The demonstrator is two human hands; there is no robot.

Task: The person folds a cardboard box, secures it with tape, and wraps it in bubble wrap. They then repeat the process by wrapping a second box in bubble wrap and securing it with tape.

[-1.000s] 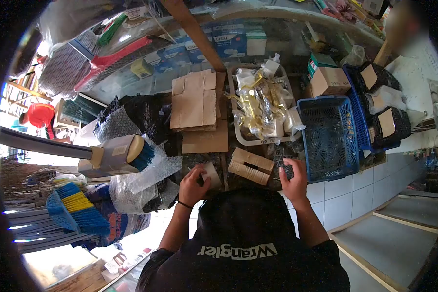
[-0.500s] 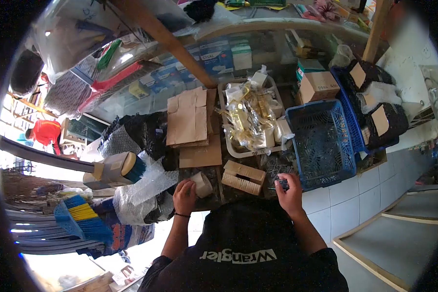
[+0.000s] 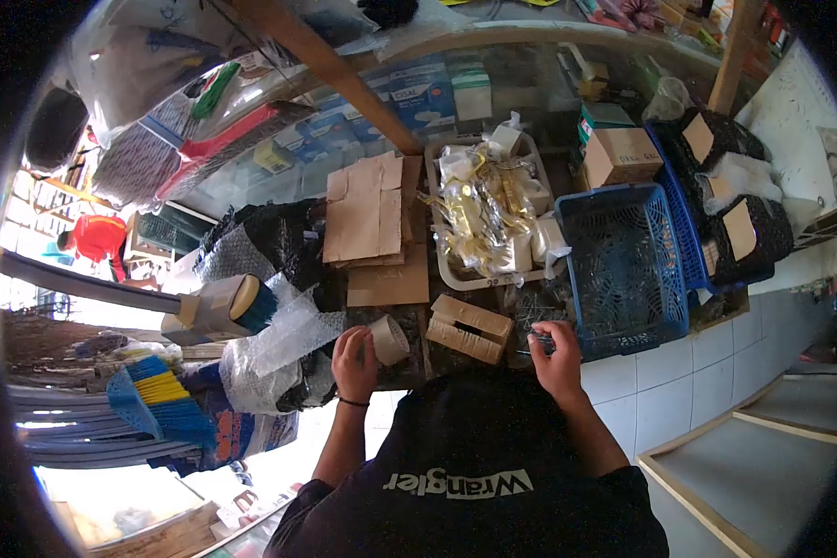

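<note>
My left hand [image 3: 353,363] grips a roll of tan packing tape [image 3: 389,339] at the counter's near edge. My right hand [image 3: 556,358] is closed around a small dark object [image 3: 542,340], close to the front corner of a blue plastic basket [image 3: 623,270]. Between the two hands lies a small cardboard box with slots [image 3: 470,327]. My dark shirt hides the counter edge below the hands.
Flattened cardboard [image 3: 374,219] and a white tray of gold-wrapped packets [image 3: 493,209] lie further back. Bubble wrap [image 3: 284,339] and brooms [image 3: 158,400] crowd the left. A brown carton [image 3: 623,153] and black bundles [image 3: 735,214] sit at the right. A person in red [image 3: 98,237] stands far left.
The view has shifted slightly. My left hand has closed more firmly on the tape roll, and my right hand has drawn back a little from the basket.
</note>
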